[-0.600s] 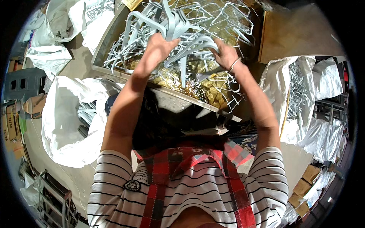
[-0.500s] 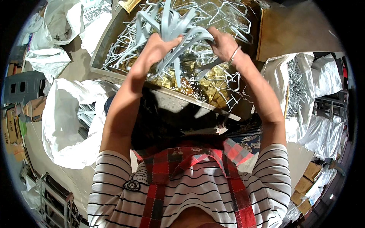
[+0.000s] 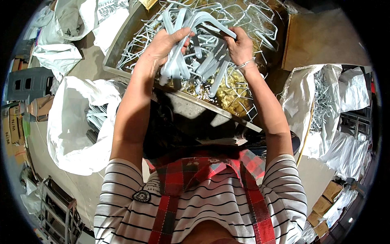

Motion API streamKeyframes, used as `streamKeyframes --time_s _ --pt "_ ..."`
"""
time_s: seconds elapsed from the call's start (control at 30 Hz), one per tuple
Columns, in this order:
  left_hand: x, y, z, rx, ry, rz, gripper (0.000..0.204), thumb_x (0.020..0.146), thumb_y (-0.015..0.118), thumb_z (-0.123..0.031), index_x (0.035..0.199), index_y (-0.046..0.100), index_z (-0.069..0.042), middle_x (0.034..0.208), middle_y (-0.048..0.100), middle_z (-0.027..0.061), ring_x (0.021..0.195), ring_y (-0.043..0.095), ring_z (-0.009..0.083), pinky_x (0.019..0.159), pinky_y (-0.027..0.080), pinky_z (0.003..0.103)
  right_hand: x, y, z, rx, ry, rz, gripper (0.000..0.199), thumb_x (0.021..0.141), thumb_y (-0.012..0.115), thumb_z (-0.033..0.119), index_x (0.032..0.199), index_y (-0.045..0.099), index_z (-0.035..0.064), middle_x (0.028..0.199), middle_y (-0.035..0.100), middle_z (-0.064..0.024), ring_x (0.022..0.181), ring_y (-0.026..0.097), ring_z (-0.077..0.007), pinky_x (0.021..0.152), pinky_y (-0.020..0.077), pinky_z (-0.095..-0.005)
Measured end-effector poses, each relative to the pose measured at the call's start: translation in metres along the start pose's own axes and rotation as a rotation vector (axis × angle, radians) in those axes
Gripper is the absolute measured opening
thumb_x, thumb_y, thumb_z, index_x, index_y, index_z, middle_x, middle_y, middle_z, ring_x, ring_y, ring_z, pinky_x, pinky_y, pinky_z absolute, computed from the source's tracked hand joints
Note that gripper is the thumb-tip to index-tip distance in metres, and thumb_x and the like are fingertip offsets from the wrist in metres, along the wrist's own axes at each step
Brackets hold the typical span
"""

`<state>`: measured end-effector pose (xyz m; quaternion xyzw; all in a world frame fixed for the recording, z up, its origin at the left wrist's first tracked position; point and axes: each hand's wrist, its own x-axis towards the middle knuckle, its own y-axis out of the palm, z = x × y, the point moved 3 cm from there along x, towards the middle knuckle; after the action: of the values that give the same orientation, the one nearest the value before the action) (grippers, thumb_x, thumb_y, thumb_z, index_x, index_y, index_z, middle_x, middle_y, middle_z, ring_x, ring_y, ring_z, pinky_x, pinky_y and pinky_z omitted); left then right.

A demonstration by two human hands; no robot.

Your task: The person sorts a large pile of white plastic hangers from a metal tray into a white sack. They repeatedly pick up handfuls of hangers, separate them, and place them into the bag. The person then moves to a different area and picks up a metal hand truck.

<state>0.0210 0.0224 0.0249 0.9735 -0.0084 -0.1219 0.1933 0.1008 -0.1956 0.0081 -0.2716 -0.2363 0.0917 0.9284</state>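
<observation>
My left hand (image 3: 162, 46) is closed round a bundle of flat, pale grey strips with curved ends (image 3: 178, 67), above a wide metal tray (image 3: 219, 110). Some of these strips arch over to the right. At their far end, my right hand (image 3: 241, 46), with a bracelet at its wrist, pinches the strips between thumb and fingers. Below and between my hands hang more grey strips (image 3: 213, 61). Thin bent grey rods (image 3: 256, 18) lie tangled in the tray, over wet, yellowish crumpled material (image 3: 233, 95).
To the left stands an open white sack (image 3: 67, 142) with grey strips inside. Another white sack (image 3: 292, 87) on the right holds many small grey hooks (image 3: 320, 101). A brown board (image 3: 325, 40) rises beside the tray's right side. Cardboard boxes (image 3: 325, 199) lie at lower right.
The grey strips have swung from a fan pointing away to hanging down nearer me. My left hand has turned over with them, and my right hand has shifted slightly.
</observation>
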Motion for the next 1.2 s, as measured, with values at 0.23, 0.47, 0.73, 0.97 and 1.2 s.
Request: streamKeyframes --time_s 0.23,0.47,0.73,0.97,1.2 --pt "0.008 -0.032 -0.011 -0.244 0.175 -0.126 0.022 0.077 0.067 -0.013 0.085 0.056 0.005 0.067 0.057 0.0105 0.055 0.058 0.0178 0.052 0.053 0.031 0.005 0.006 -0.051 0.293 0.375 0.258 0.071 0.066 0.073 0.047 0.11 0.048 -0.0033 0.1 0.059 -0.016 0.093 0.056 -0.0246 0.083 0.0456 -0.033" --pt "0.011 -0.07 -0.022 -0.771 0.302 -0.392 0.02 0.08 0.058 -0.017 0.077 0.047 0.0 0.069 0.05 0.009 0.066 0.052 0.0214 0.061 0.049 0.037 -0.116 0.081 -0.089 0.016 0.493 0.693 0.119 0.054 0.083 0.044 0.137 0.014 -0.0049 0.136 0.031 -0.0249 0.126 0.032 -0.0314 0.105 0.0276 -0.0341" --pt "0.015 -0.068 -0.012 -1.045 0.116 -0.348 0.025 0.08 0.055 -0.021 0.085 0.046 0.002 0.072 0.052 0.0103 0.065 0.05 0.0206 0.064 0.047 0.036 -0.072 0.13 -0.078 0.348 0.402 0.218 0.089 0.069 0.076 0.027 0.135 0.025 -0.0034 0.119 0.051 -0.0178 0.105 0.052 -0.0213 0.093 0.0378 -0.027" --pt "-0.002 -0.079 -0.031 -0.767 0.508 -0.661 0.028 0.082 0.055 -0.012 0.101 0.046 0.006 0.08 0.059 0.0147 0.064 0.057 0.0233 0.06 0.051 0.035 -0.05 0.081 -0.098 -0.102 0.55 0.455 0.052 0.076 0.057 0.052 0.092 0.062 0.0031 0.081 0.063 -0.0169 0.076 0.061 -0.0292 0.07 0.0469 -0.036" --pt "-0.025 -0.077 -0.059 0.53 0.794 -0.977 0.031 0.066 0.073 -0.02 0.083 0.064 0.004 0.083 0.066 0.0092 0.071 0.061 0.0151 0.07 0.048 0.028 -0.051 -0.063 -0.198 -0.165 0.618 0.116 0.038 0.071 0.065 0.029 0.073 0.061 -0.0078 0.064 0.062 -0.0151 0.061 0.059 -0.0201 0.058 0.0459 -0.0353"
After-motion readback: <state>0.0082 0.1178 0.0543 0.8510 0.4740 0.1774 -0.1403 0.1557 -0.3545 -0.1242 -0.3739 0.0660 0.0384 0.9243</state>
